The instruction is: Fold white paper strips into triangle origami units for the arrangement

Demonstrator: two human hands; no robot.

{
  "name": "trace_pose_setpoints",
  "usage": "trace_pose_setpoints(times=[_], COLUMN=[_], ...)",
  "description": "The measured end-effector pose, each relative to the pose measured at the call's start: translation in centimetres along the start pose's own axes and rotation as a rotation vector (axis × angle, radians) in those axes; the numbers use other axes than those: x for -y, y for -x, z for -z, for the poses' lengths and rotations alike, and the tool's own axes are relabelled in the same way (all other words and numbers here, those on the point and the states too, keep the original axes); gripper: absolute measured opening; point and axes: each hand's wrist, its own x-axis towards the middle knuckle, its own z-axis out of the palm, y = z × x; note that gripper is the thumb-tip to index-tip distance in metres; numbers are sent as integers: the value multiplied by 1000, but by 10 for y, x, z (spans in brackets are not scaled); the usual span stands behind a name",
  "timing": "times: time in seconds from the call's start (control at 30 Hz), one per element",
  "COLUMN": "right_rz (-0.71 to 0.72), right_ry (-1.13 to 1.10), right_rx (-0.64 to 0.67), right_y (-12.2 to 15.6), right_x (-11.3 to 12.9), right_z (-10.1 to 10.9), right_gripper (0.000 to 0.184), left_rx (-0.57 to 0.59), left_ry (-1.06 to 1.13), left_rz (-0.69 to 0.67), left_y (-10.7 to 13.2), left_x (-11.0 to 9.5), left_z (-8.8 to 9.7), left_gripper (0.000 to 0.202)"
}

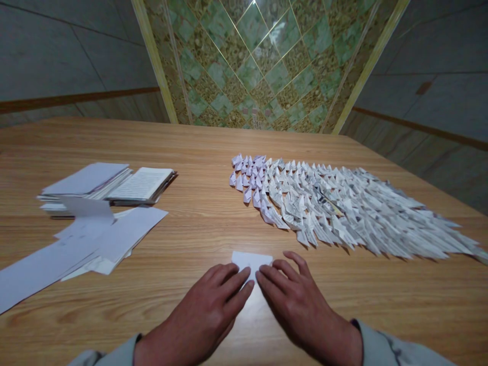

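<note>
A small white slip of paper lies flat on the wooden table near its front edge. My left hand lies palm down on its left part, fingers stretched out and pressing the paper. Beside it my right hand rests on the right part, fingers also flat and slightly spread. The fingertips of both hands almost meet over the middle of the slip. Most of the paper is hidden under my hands; only its far edge shows.
Many small folded paper pieces lie in overlapping rows at the right. At the left sit loose white sheets and a stack of booklets. A green patterned tiled wall stands behind the table.
</note>
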Motion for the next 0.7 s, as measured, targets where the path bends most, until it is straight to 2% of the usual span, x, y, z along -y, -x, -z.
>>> trace_pose_setpoints(times=[0.27, 0.43, 0.6, 0.7], right_rz=[-49, -128, -260, -312], right_ry=[68, 93, -69, -123], right_rx=[15, 27, 8, 83], right_y=[8, -7, -26, -37], right_x=[-6, -10, -21, -25], right_z=[4, 6, 15, 16], right_gripper=[19, 18, 15, 18], left_rx=[37, 20, -11, -10], left_ry=[10, 14, 19, 24], left_rz=[-4, 4, 47, 80], left_y=[3, 1, -3, -5], left_x=[0, 1, -10, -17], left_z=[-1, 3, -1, -6], left_gripper=[48, 44, 38, 41])
